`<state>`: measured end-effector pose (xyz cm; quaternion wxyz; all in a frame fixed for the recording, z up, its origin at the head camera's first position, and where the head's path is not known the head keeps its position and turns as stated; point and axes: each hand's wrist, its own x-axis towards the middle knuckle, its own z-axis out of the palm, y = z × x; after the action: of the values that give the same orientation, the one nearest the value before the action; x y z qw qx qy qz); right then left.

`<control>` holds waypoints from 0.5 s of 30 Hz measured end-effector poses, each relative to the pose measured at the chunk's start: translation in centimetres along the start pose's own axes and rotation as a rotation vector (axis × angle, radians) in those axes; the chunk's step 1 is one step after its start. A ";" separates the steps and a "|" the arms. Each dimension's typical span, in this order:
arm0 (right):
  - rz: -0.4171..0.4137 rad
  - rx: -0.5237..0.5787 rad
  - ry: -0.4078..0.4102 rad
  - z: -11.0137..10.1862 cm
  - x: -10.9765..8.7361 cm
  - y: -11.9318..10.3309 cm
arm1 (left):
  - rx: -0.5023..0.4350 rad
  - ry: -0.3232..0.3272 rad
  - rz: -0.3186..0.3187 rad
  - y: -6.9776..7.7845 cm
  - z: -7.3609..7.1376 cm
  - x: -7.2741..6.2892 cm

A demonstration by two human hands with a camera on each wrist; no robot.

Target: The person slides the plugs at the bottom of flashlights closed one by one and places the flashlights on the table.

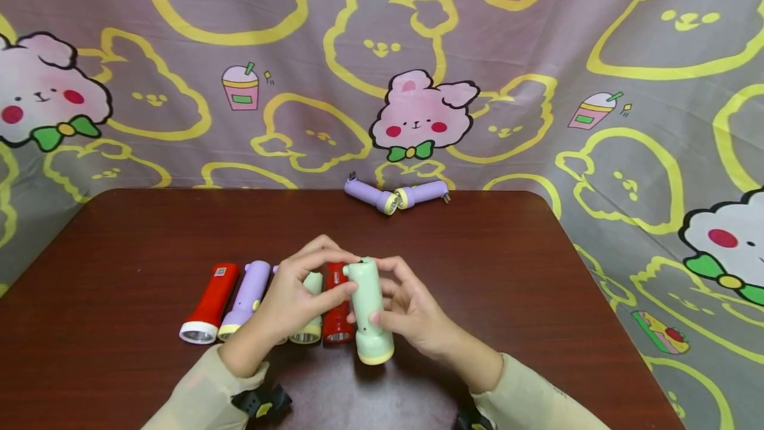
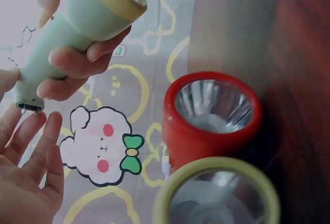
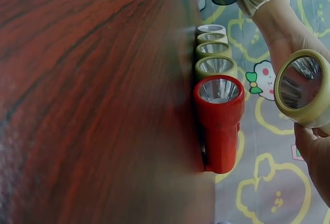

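Note:
A pale green flashlight with a yellow rim is held up over the table, its lamp end down towards the near side. My right hand grips its barrel, thumb in front and fingers behind. The left hand has its thumb on the barrel's side and its index finger at the tail end. Two metal prongs stick out of that tail in the left wrist view, close to the left fingertips. Just left of the held one, a red flashlight lies on the table.
Several flashlights lie in a row: red with a white rim, purple, another mostly hidden by the left hand, and green. Two purple flashlights, one left and one right, lie at the table's back edge before a patterned curtain.

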<state>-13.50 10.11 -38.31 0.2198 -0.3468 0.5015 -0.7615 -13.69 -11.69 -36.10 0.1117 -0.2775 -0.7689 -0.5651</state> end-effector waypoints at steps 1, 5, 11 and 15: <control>0.001 0.000 0.000 0.0 0.0 0.0 | 0.000 -0.007 0.006 0.0 -0.1 0.0; 0.006 -0.008 0.004 0.1 0.2 -0.1 | -0.004 -0.028 0.036 0.0 -0.5 0.4; -0.003 -0.017 0.008 0.1 0.3 -0.1 | -0.013 -0.059 0.057 0.0 -0.7 0.9; 0.004 -0.014 0.005 0.1 0.2 0.0 | -0.030 -0.081 0.046 0.2 -0.7 0.9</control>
<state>-13.59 9.90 -38.18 0.2176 -0.3456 0.5081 -0.7583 -14.38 -12.04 -35.28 0.0891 -0.3194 -0.7576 -0.5622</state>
